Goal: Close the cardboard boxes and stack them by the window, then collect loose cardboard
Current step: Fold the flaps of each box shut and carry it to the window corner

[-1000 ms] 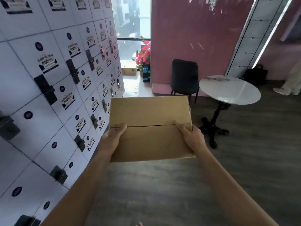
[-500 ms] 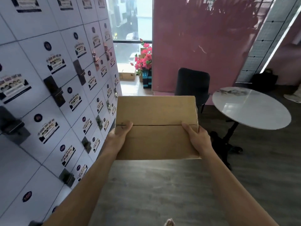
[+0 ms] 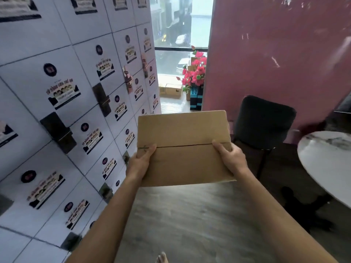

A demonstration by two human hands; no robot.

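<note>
1. Fingers of the left hand curled over the left edge of the cardboard box, the thumb lying on its top near the seam, so that hand gripped the box.
2. At the other end, the right hand gripped the box the same way, thumb on top and the rest of the fingers wrapped round the right side, out of sight beneath.
3. Held between both outstretched arms, the box was up in the air at about chest height, above the grey wood-look floor.
4. Its two top flaps were folded down and met along a straight seam running from one thumb to the other; the box was closed.
5. To the person's left stood a wall of white lockers, each door carrying a printed label and a dark latch.
6. Straight ahead, beyond the far edge of the held box, was the window, reaching down to the floor.
7. By that window, another cardboard box sat on the floor, with a bunch of pink flowers just to its right.
8. Against the pink wall to the right stood a dark chair.
9. Nearer on the right was a round white marble-topped bench on a dark pedestal base.
10. A bare toe of the person showed at the bottom edge of the view.
</note>
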